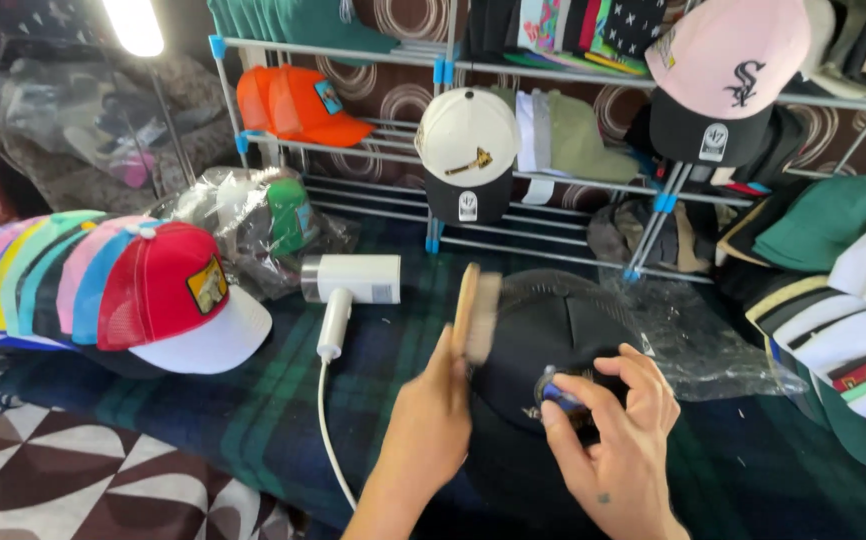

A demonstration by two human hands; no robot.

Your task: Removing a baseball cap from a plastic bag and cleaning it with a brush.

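- Black cap (543, 340), one, lies crown-up on the dark green plaid cloth (283, 400) right in front of me, between my two hands.
- My left hand (433, 420) is closed around the handle of one wooden brush (475, 312); its bristles face the cap and touch its left side. The brush is blurred.
- My right hand (618, 430) rests on the cap's front, thumb and fingers pinched narrow on a small round blue-and-silver sticker (551, 392).
- One white handheld steamer (351, 285) lies on the cloth to the left of the brush, near but apart, with its single white cord (328, 420) trailing toward me.
- One row of stacked mesh caps sits further left; the front one is a red cap with a white brim (178, 300), and behind it I count roughly six or seven pastel ones, too overlapped to be sure.
- One clear plastic bag (253, 225) holds a green cap behind the steamer.
- One metal wire rack (553, 180) stands behind, hung with caps: two orange caps (298, 105), one white-and-black cap (468, 150), one pink cap (728, 55).
- One crumpled clear plastic sheet (693, 340) lies just right of the black cap.
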